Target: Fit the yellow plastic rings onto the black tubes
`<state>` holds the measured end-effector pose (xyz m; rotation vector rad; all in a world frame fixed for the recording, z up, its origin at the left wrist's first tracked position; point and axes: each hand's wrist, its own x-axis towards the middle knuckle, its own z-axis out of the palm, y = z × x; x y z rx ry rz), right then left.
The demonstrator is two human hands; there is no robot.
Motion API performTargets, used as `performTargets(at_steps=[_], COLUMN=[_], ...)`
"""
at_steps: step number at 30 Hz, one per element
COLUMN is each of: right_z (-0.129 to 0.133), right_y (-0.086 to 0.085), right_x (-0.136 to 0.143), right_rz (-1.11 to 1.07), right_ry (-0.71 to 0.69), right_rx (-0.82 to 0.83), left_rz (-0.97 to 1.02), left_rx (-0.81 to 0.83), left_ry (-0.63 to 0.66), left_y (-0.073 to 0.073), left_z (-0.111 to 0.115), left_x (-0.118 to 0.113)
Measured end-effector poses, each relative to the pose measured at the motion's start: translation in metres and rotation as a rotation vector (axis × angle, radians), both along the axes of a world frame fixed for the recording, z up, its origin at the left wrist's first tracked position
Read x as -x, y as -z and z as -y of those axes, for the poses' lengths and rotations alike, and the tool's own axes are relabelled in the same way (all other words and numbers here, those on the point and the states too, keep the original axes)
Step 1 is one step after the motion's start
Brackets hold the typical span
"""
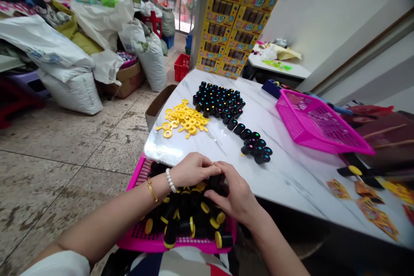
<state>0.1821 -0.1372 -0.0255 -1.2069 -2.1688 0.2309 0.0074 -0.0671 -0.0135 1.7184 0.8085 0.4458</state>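
Note:
Above a pink basket (142, 241) my left hand (194, 170) and my right hand (234, 192) meet. Between my right thumb and fingers is a black cylinder (214, 181), and my left fingertips press on its top. Black cylinders with yellow ends (186, 226) fill the basket below. On the white table, a heap of yellow ring pieces (186, 118) lies beside a cluster of black cylinders (218, 99) with coloured dots on top. A line of more black cylinders (239, 128) runs from that cluster towards the right.
Stacked yellow boxes (223, 21) stand at the table's far end. A second pink basket (310, 120) rests at the right, near orange packets (375, 215). White sacks (69, 90), a cardboard box (129, 79) and a red crate (181, 67) are on the floor.

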Motion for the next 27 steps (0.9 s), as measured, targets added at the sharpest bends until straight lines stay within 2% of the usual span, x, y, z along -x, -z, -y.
performTargets(at_steps=[2, 4, 7, 10, 11, 13, 15, 17, 20, 22, 24, 27], right_z=[0.006, 0.008, 0.011, 0.018, 0.022, 0.032, 0.041, 0.048, 0.05, 0.05, 0.05, 0.05], right_y=[0.0, 0.002, 0.004, 0.002, 0.001, -0.001, -0.004, -0.007, -0.01, -0.007, 0.004, 0.028], right_x=[0.001, 0.002, 0.004, 0.006, 0.007, 0.009, 0.009, 0.008, 0.003, 0.001, 0.003, 0.011], right_rz=[-0.031, -0.049, -0.041, -0.051, -0.054, -0.061, -0.089, -0.16, -0.287, -0.281, -0.198, -0.051], right_ry=[0.039, 0.087, 0.109, 0.127, 0.133, 0.109, 0.057, 0.072, 0.189, 0.196, 0.137, 0.075], right_rx=[-0.026, -0.105, -0.188, -0.205, -0.202, -0.181, -0.146, -0.098, 0.037, 0.068, 0.024, -0.012], left_rz=[0.039, 0.044, -0.028, -0.078, -0.096, -0.157, -0.262, -0.409, -0.632, -0.727, -0.764, -0.766], left_rx=[0.046, 0.022, -0.142, -0.279, -0.333, -0.47, -0.613, -0.728, -0.827, -0.838, -0.833, -0.851], left_ry=[0.051, 0.079, 0.063, 0.101, 0.076, -0.065, -0.24, -0.337, -0.406, -0.422, -0.41, -0.385], left_y=[-0.001, -0.003, -0.011, -0.02, -0.022, -0.025, -0.024, -0.019, -0.01, -0.006, -0.005, -0.004], left_z=[0.009, 0.016, 0.024, 0.023, 0.019, 0.006, -0.015, -0.037, -0.063, -0.071, -0.073, -0.072], left_x=[-0.001, -0.004, -0.006, 0.0, 0.004, 0.015, 0.026, 0.033, 0.034, 0.029, 0.025, 0.024])
